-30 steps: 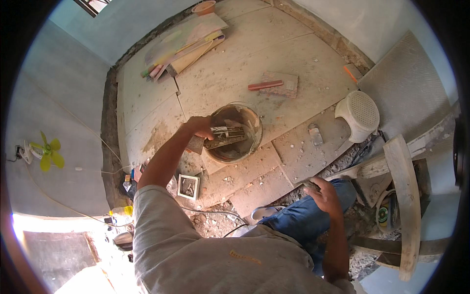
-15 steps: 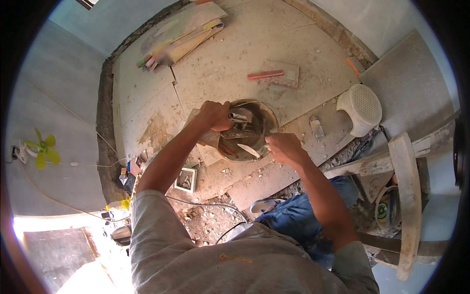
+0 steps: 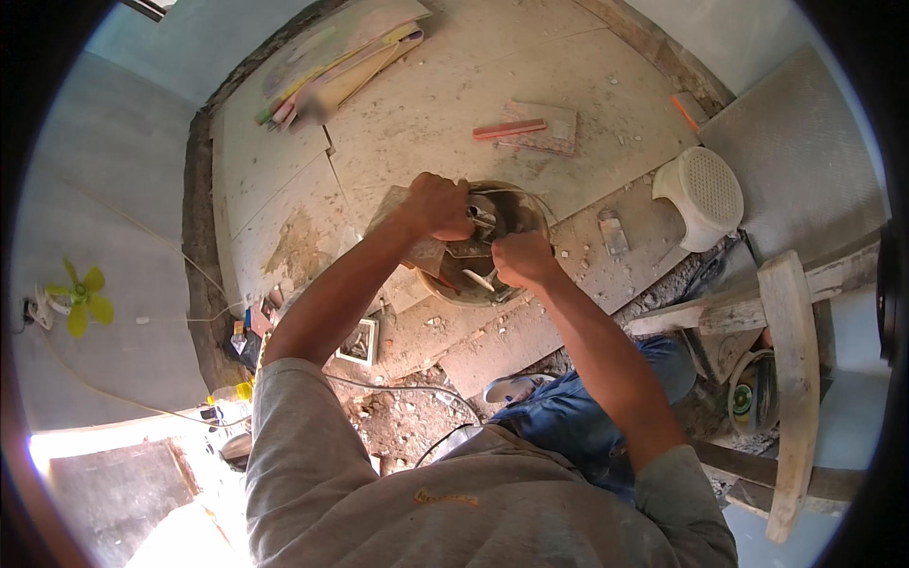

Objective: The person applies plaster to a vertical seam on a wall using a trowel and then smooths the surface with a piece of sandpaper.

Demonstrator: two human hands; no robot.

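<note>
A round, mud-stained bucket [image 3: 542, 214] stands on the floor in front of me, with grey-brown residue inside. Over its left rim my left hand [image 3: 440, 205] is closed on a flat grey-brown slab [image 3: 426, 256], which sticks out under the wrist. Beside those fingers lies a shiny metal tube-like part [image 3: 482, 217]. My right hand [image 3: 521, 260] is a closed fist above the bucket's right part; whatever it grips is hidden. A pale, narrow blade-like piece [image 3: 479, 279] shows just left of the fist, inside the bucket.
A red bar [image 3: 509, 129] rests on a speckled tile piece [image 3: 559, 131] beyond the bucket. To the right are a white plastic stool [image 3: 712, 194] and wooden beams [image 3: 793, 379]. A small square frame [image 3: 359, 342], a cable [image 3: 407, 387] and rubble lie nearer me.
My right hand has moved left from the bucket's right rim to over its inside. My left hand has shifted right, and the flat slab has moved with it.
</note>
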